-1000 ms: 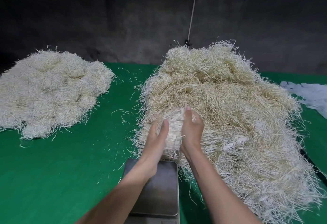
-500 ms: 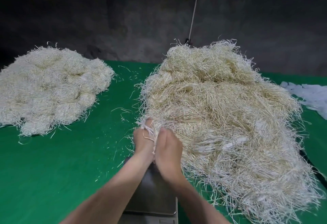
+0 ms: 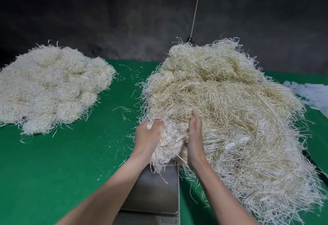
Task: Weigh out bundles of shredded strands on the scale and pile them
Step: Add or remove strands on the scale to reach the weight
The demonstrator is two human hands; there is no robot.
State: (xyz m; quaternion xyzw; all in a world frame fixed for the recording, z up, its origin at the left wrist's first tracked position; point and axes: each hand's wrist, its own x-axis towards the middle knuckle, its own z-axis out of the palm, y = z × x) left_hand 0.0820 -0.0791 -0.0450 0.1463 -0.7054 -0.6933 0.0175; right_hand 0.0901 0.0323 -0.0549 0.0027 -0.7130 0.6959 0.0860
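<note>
A big loose heap of pale shredded strands [image 3: 221,111] covers the right half of the green table. At its near left edge a bundle of strands [image 3: 168,143] hangs between my two hands, its ends dangling just above the scale. My left hand [image 3: 148,139] grips the bundle's left side, with strands running over its fingers. My right hand [image 3: 194,136] presses flat against the bundle's right side, fingers straight and pointing away from me. The grey metal scale [image 3: 156,191] lies under my wrists, its pan bare apart from a few dangling strand tips.
A second, flatter pile of strands [image 3: 48,86] lies at the far left of the green table [image 3: 71,162]. White plastic bags [image 3: 312,93] sit at the right edge. A dark wall with a white cord [image 3: 196,8] closes the back. Stray strands dot the cloth.
My hands came together at the heap's edge half a second ago and have now spread apart, with a thicker bundle of strands lifted between them over the scale.
</note>
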